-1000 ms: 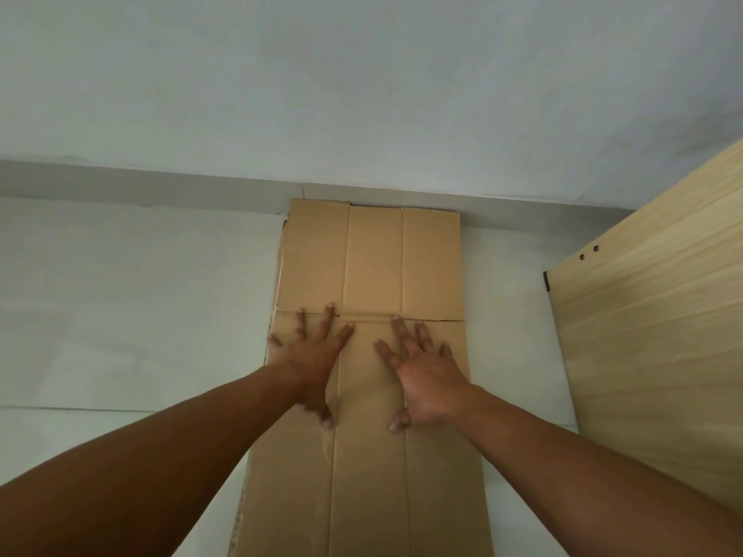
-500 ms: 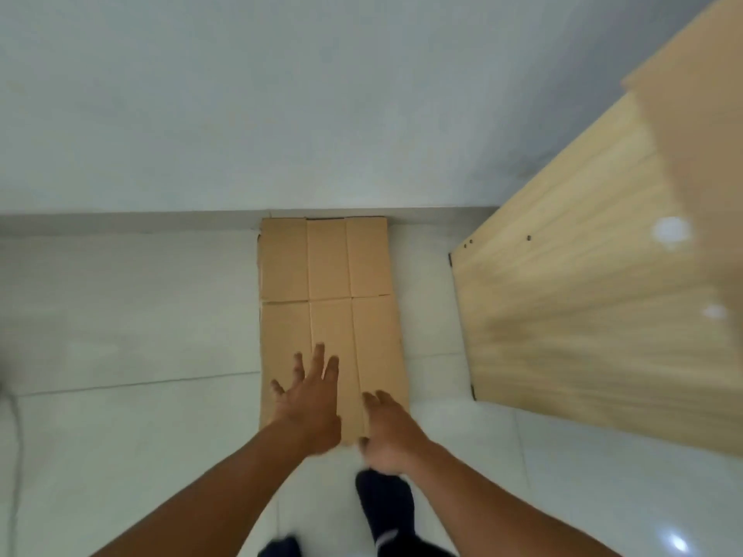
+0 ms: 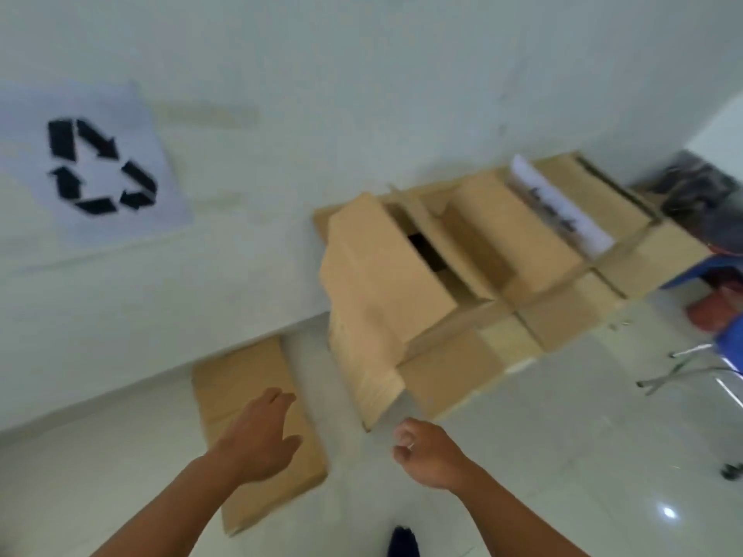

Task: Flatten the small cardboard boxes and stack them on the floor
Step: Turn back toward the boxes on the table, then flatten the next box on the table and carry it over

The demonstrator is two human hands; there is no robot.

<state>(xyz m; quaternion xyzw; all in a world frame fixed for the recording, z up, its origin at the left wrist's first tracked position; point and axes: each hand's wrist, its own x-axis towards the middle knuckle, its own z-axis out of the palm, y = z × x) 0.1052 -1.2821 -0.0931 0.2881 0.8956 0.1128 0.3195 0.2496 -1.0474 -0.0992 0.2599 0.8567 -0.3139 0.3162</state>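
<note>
A flattened cardboard box [image 3: 245, 379] lies on the white tiled floor against the wall. My left hand [image 3: 261, 436] hovers over its near half, fingers apart, holding nothing. My right hand [image 3: 430, 456] hangs over bare floor to the right, fingers curled loosely, holding nothing. Beyond it stands a pile of unflattened cardboard boxes [image 3: 474, 275] along the wall. The nearest box [image 3: 378, 283] is tall with an open top and a flap hanging down. The view is blurred by motion.
A sheet with a black recycling symbol [image 3: 100, 166] is stuck to the wall at left. At far right are a blue stool [image 3: 699, 267], metal legs [image 3: 683, 363] and dark items [image 3: 699, 190]. A dark shoe tip [image 3: 402, 540] shows at the bottom edge.
My hands have lifted off the flattened box. The view has swung right and tilted, bringing the pile of unflattened boxes and the recycling sign into sight; the wooden panel is gone.
</note>
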